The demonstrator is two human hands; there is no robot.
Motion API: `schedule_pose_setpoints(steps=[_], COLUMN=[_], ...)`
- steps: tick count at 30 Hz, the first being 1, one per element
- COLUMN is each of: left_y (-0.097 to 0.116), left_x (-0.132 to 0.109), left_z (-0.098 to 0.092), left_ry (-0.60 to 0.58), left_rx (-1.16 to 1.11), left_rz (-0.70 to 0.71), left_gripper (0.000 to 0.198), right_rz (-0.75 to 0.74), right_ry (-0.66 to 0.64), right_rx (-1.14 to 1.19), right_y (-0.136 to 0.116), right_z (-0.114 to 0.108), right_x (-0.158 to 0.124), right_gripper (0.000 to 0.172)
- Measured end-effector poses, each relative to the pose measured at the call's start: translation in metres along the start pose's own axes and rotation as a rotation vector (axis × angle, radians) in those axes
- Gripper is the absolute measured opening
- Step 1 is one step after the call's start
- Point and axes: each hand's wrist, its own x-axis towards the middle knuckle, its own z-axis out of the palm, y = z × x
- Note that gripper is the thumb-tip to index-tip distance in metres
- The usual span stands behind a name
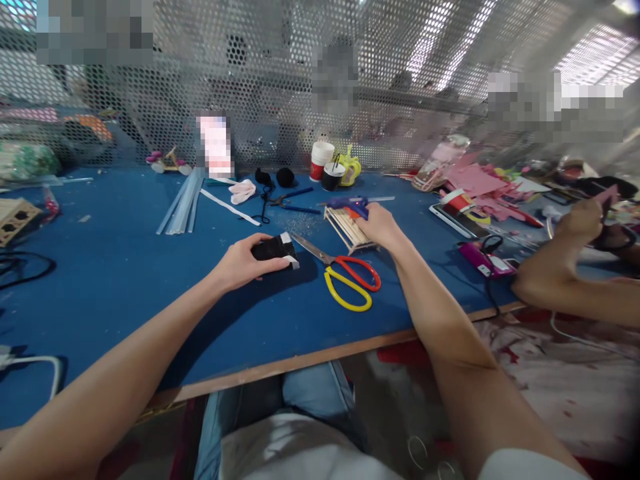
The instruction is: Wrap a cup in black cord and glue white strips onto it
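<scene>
In my left hand (pixel 239 263) is a small black wrapped block (pixel 270 249) with white patches at its right end; fingers and thumb close round its sides, just above the table. My right hand (pixel 383 228) grips the handle of a blue hot glue gun (pixel 345 202) with an orange trigger. A clear glue stick (pixel 383 198) pokes out of the gun's back. Under the gun stands a little rack of wooden sticks (pixel 350 229). Between my hands lie scissors (pixel 327 259) with one red and one yellow handle loop, blades pointing toward the black block.
Blue-handled pliers (pixel 295 201), black yarn (pixel 285 177), white ribbon (pixel 243 191) and clear glue sticks (pixel 180 203) lie further back. Paper cups (pixel 323 160) stand by the perforated metal screen (pixel 270 87). To the right are a phone (pixel 457 221), a purple device (pixel 485 260) and another person's arm (pixel 575 273).
</scene>
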Motion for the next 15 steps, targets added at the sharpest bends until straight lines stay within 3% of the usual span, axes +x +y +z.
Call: schedule_pose_setpoints(steps=[2, 4, 6, 8, 10, 15], left_y=[0.000, 0.000, 0.001, 0.001, 0.001, 0.000], left_x=[0.000, 0.000, 0.001, 0.001, 0.002, 0.005], left_z=[-0.001, -0.002, -0.005, -0.008, -0.013, -0.022], left_ry=[-0.011, -0.021, -0.026, -0.027, -0.043, -0.147], left_rx=[-0.003, -0.002, -0.002, -0.005, 0.003, 0.097], left_rz=[0.003, -0.006, -0.015, -0.018, -0.017, -0.045], left_gripper=[0.061, 0.063, 0.064, 0.065, 0.064, 0.063], right_rz=[0.034, 0.015, -0.074, -0.185, -0.268, -0.310], right_ry=[0.052, 0.049, -0.070, -0.221, -0.348, -0.406], right_rx=[0.080, 0.310, 0.632, 0.795, 0.806, 0.803], right_y=[-0.002, -0.007, -0.015, -0.026, -0.037, -0.053], right_z=[-0.007, -0.016, -0.026, -0.034, -0.038, -0.034], right_x=[-0.004, -0.011, -0.022, -0.037, -0.052, -0.082], right_gripper=[0.043, 0.041, 0.023, 0.010, 0.018, 0.021])
